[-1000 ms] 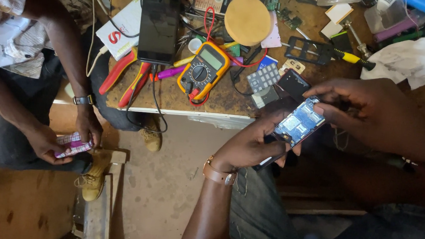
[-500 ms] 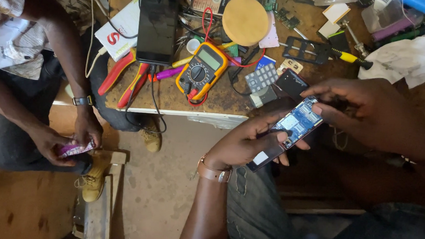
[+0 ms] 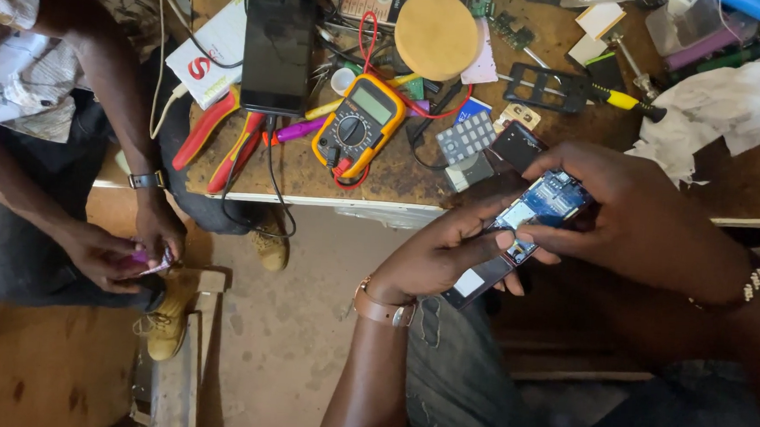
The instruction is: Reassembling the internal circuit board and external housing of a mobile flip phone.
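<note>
Both my hands hold a small opened phone (image 3: 533,221) with a bare blue circuit board, just off the front edge of the wooden workbench (image 3: 400,175). My left hand (image 3: 443,253) grips its lower end from below, thumb on the board. My right hand (image 3: 630,216) covers its upper end from the right, fingers curled over it. A yellow multimeter (image 3: 359,124) with red and black leads lies on the bench to the upper left of my hands.
Red-handled pliers (image 3: 218,133), a black tablet (image 3: 278,40), a round wooden disc (image 3: 437,34), a keypad (image 3: 465,138), a screwdriver (image 3: 616,98) and a white cloth (image 3: 721,107) crowd the bench. Another person sits at left, their hands (image 3: 127,251) holding a small pink item.
My hands and the phone have shifted only slightly; my left thumb has moved up along the board. The other person's hands stay together at left.
</note>
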